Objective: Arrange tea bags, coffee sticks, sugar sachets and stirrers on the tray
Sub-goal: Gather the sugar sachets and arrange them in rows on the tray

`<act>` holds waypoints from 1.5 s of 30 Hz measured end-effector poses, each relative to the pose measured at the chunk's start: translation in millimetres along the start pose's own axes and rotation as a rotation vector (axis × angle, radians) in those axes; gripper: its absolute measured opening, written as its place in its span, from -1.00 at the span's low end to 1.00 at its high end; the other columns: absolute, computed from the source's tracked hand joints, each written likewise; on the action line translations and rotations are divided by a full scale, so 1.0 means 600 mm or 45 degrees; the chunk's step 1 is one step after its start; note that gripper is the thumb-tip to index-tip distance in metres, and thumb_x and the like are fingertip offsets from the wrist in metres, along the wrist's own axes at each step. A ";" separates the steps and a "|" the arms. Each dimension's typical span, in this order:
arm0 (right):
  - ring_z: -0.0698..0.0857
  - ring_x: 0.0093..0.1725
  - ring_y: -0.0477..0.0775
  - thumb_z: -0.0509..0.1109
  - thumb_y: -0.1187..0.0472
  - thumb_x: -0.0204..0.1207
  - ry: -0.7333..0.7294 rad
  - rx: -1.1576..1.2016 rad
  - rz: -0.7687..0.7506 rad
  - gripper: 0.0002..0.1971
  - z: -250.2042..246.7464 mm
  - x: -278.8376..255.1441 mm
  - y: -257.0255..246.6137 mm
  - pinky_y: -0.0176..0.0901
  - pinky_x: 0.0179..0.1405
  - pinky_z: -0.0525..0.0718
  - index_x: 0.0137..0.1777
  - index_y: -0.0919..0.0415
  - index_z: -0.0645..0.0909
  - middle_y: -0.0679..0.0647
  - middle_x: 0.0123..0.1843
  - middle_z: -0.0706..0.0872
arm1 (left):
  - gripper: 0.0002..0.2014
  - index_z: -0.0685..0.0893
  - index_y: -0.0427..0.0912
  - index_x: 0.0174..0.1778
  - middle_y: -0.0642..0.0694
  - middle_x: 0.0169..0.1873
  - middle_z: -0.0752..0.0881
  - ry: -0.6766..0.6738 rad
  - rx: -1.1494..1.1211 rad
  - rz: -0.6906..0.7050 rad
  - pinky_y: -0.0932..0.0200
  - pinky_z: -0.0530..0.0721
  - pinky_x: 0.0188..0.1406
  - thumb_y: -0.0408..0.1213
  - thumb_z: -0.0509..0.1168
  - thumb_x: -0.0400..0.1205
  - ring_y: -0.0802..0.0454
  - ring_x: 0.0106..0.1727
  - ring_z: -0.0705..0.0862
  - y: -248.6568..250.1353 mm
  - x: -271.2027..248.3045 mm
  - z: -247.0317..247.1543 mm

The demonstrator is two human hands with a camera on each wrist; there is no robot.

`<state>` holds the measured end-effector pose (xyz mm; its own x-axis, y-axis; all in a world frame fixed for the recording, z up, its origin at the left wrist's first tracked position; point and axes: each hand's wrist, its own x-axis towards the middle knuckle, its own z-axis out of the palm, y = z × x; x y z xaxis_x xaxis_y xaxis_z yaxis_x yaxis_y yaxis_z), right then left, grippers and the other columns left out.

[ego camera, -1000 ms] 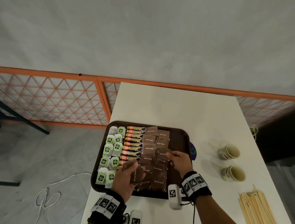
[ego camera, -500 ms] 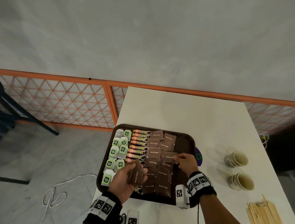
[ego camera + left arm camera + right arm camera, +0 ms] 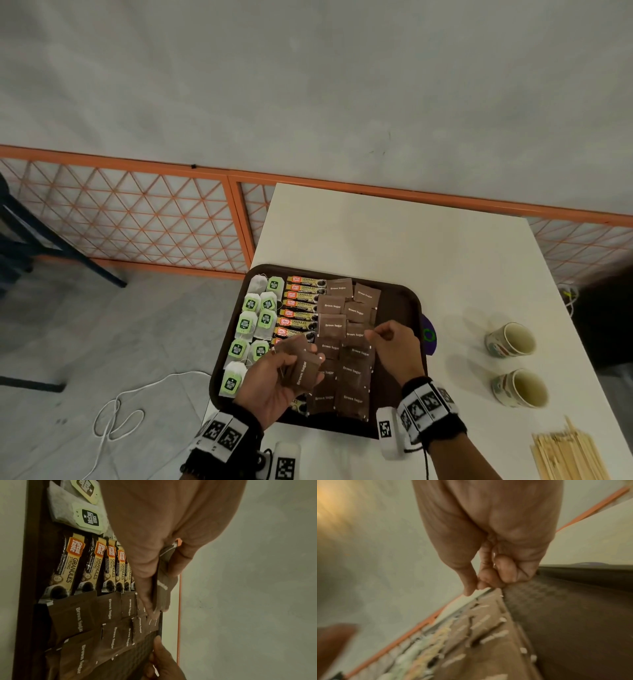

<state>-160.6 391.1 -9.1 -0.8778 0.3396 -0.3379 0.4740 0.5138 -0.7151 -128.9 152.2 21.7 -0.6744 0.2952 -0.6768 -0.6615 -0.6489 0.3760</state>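
A dark brown tray (image 3: 406, 308) holds tea bags (image 3: 255, 322) with green tags on its left, a column of coffee sticks (image 3: 301, 303) beside them, and brown sugar sachets (image 3: 334, 325) in two overlapping columns. My left hand (image 3: 284, 373) hovers over the tray's near left and grips a small stack of brown sugar sachets (image 3: 303, 371), also seen edge-on (image 3: 163, 582). My right hand (image 3: 394, 346) is over the tray's right side, fingers curled, thumb and forefinger tips (image 3: 479, 584) together beside the sachets. Nothing shows between them. Wooden stirrers (image 3: 568, 455) lie at the table's near right.
Two paper cups (image 3: 510, 339) (image 3: 520, 389) stand on the white table (image 3: 394, 233) right of the tray. A purple disc (image 3: 430, 335) pokes out under the tray's right rim. An orange mesh fence (image 3: 120, 219) and a white cable (image 3: 116, 411) on the floor lie to the left.
The right hand set a sachet into the right sugar column and its fingers have come away curled. The left hand still holds its stack and has barely moved.
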 end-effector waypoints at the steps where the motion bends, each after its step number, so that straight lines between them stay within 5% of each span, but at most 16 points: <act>1: 0.72 -0.17 -0.11 0.51 0.09 0.52 -0.083 0.015 -0.066 -0.89 -0.001 -0.019 -0.013 -0.36 -0.24 0.55 -0.16 0.07 0.68 -0.06 -0.22 0.77 | -0.62 0.54 -0.42 0.37 -0.50 0.18 0.69 -0.014 0.011 0.013 -0.33 0.73 0.02 -0.60 0.05 0.66 -0.40 0.16 0.72 -0.001 0.000 0.003; 5: 0.65 -0.41 -0.20 0.41 -0.09 0.59 -0.561 0.052 -0.209 -0.73 0.013 -0.087 -0.048 -0.43 -0.36 0.59 -0.08 0.12 0.72 0.03 -0.29 0.77 | -0.65 0.59 -0.42 0.31 -0.52 0.16 0.71 0.044 0.064 0.093 -0.13 0.82 -0.32 -0.66 0.17 0.62 -0.32 -0.03 0.79 -0.013 0.009 0.013; 7: 0.63 -0.43 -0.22 0.48 -0.06 0.54 -0.579 0.097 -0.268 -0.79 0.023 -0.105 -0.050 -0.41 -0.38 0.57 -0.13 0.08 0.72 -0.02 -0.34 0.74 | -0.71 0.64 -0.38 0.22 -0.45 0.06 0.76 0.078 0.167 0.135 -0.08 0.81 -0.35 -0.65 0.20 0.62 -0.29 -0.06 0.78 -0.020 0.011 0.017; 10: 0.62 -0.46 -0.21 0.55 0.09 0.50 -0.507 0.147 -0.223 -0.86 0.033 -0.112 -0.037 -0.35 -0.39 0.58 -0.19 0.13 0.70 -0.02 -0.38 0.73 | -0.79 0.69 -0.36 0.09 -0.37 -0.05 0.77 0.099 0.399 0.180 -0.16 0.80 -0.23 -0.61 0.24 0.62 -0.29 -0.05 0.74 -0.029 0.010 0.015; 14: 0.61 -0.39 -0.22 0.61 0.12 0.38 -0.641 0.037 -0.207 -0.79 0.039 -0.120 -0.013 -0.36 -0.32 0.57 -0.14 0.23 0.71 -0.01 -0.32 0.73 | -0.74 0.73 -0.26 0.06 -0.34 -0.02 0.80 0.125 0.709 0.200 -0.31 0.77 -0.01 -0.64 0.32 0.56 -0.32 0.03 0.77 -0.039 0.010 -0.001; 18: 0.59 -0.41 -0.27 0.62 0.14 0.37 -0.591 -0.093 -0.217 -0.88 0.041 -0.115 -0.002 -0.43 -0.34 0.55 -0.23 0.14 0.75 -0.09 -0.38 0.71 | -0.75 0.74 -0.24 0.11 -0.31 0.03 0.82 0.117 0.810 0.156 -0.31 0.78 0.03 -0.58 0.37 0.57 -0.32 0.09 0.78 -0.039 0.010 -0.009; 23: 0.64 -0.45 -0.19 0.56 0.25 0.48 -0.311 0.222 0.155 -0.90 0.053 -0.072 -0.004 -0.35 -0.44 0.58 -0.24 0.23 0.78 -0.02 -0.42 0.74 | -0.87 0.72 -0.29 0.08 -0.34 -0.04 0.80 0.231 0.671 0.150 -0.18 0.79 -0.02 -0.38 0.32 0.68 -0.19 -0.06 0.78 -0.016 0.013 -0.036; 26: 0.58 -0.52 -0.14 0.52 0.28 0.51 -0.235 0.303 0.318 -0.89 0.070 -0.050 -0.017 -0.31 -0.57 0.55 -0.18 0.33 0.75 0.05 -0.42 0.71 | -0.76 0.69 -0.30 0.15 -0.35 -0.06 0.78 0.223 0.454 0.059 -0.20 0.76 -0.02 -0.20 0.26 0.73 -0.21 -0.08 0.76 0.005 0.007 -0.052; 29: 0.67 -0.42 -0.06 0.56 0.20 0.46 -0.177 0.259 0.405 -0.87 0.087 -0.040 -0.012 -0.23 -0.49 0.66 -0.21 0.26 0.76 0.06 -0.33 0.78 | -0.64 0.67 -0.33 0.21 -0.40 -0.02 0.75 0.148 0.270 -0.055 -0.18 0.75 -0.05 -0.11 0.15 0.77 -0.28 -0.04 0.74 0.026 -0.002 -0.062; 33: 0.73 -0.13 -0.07 0.56 -0.07 0.40 0.022 -0.189 0.225 -0.83 0.078 -0.059 -0.021 -0.09 -0.06 0.74 -0.21 -0.01 0.71 -0.10 -0.20 0.77 | -0.62 0.65 -0.37 0.26 -0.51 0.11 0.72 0.043 0.142 -0.098 -0.25 0.77 -0.05 -0.19 0.06 0.76 -0.39 0.01 0.78 0.040 -0.010 -0.063; 37: 0.67 -0.30 -0.25 0.43 -0.08 0.57 -0.252 -0.051 -0.048 -0.80 0.067 -0.105 -0.062 -0.50 -0.33 0.55 -0.15 0.01 0.70 -0.13 -0.27 0.75 | -0.73 0.69 -0.32 0.23 -0.42 0.15 0.76 -0.011 0.276 -0.086 -0.31 0.79 -0.03 -0.33 0.13 0.76 -0.41 0.14 0.76 0.032 -0.005 -0.049; 40: 0.66 -0.40 -0.27 0.45 -0.08 0.56 -0.484 0.053 -0.162 -0.81 0.072 -0.131 -0.066 -0.44 -0.38 0.55 -0.16 0.01 0.72 -0.09 -0.33 0.75 | -0.80 0.73 -0.27 0.15 -0.34 0.08 0.79 0.033 0.449 -0.057 -0.23 0.81 -0.10 -0.38 0.23 0.72 -0.30 0.02 0.80 0.015 -0.001 -0.035; 45: 0.76 -0.26 -0.17 0.49 0.16 0.56 -0.294 0.202 -0.087 -0.93 0.066 -0.141 -0.027 -0.37 -0.21 0.66 -0.13 0.10 0.77 -0.02 -0.24 0.82 | -0.87 0.72 -0.23 0.09 -0.26 0.00 0.80 0.116 0.823 -0.052 -0.07 0.79 -0.20 -0.40 0.36 0.64 -0.18 -0.06 0.81 -0.027 -0.011 -0.025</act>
<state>-96.5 322.6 7.0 -0.9084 0.1111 -0.4031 0.4126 0.3933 -0.8216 -108.7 150.5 10.4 -0.6328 0.2315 -0.7388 -0.7690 -0.0773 0.6345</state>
